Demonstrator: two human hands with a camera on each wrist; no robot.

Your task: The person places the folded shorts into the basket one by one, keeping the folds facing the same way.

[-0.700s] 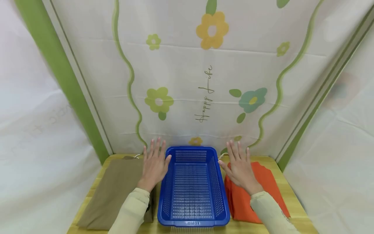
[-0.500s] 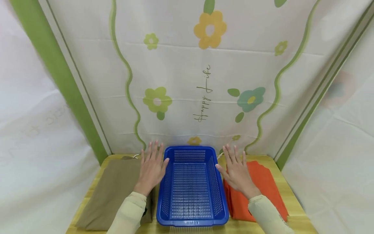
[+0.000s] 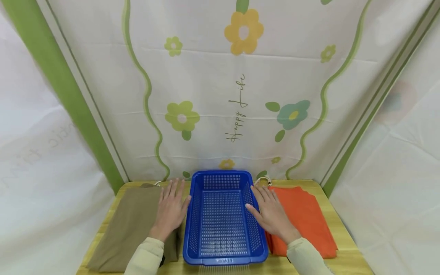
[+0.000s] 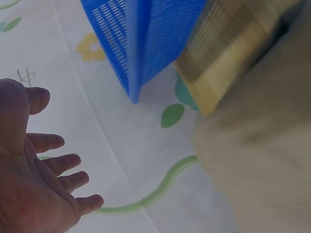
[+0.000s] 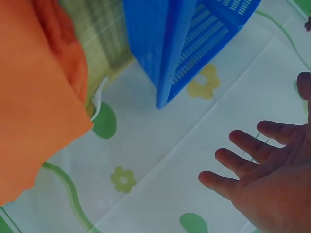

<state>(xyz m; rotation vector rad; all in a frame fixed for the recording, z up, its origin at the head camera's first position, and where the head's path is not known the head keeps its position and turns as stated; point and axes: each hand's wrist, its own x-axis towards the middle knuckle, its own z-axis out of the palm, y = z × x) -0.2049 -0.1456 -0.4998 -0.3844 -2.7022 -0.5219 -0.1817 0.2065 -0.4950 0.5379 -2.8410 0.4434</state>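
Between the two hands stands a blue plastic basket with perforated walls and nothing in it. My left hand hovers, fingers extended, over the strip between the basket and a folded brown cloth. On the other side my right hand is spread above the basket's right rim and the inner edge of a folded orange cloth. Both wrist views show the palms with nothing held: the left palm and the right palm are apart from the basket and the cloths.
A light wooden table bears everything. Behind it hangs a white curtain with printed flowers, close to the basket's far end. White side curtains with green edges flank the table. A white cord sticks out behind the orange cloth.
Both hands have come down and back toward the person, the right one also shifting left toward the basket. Basket and cloths stay in place while the head view shifts slightly.
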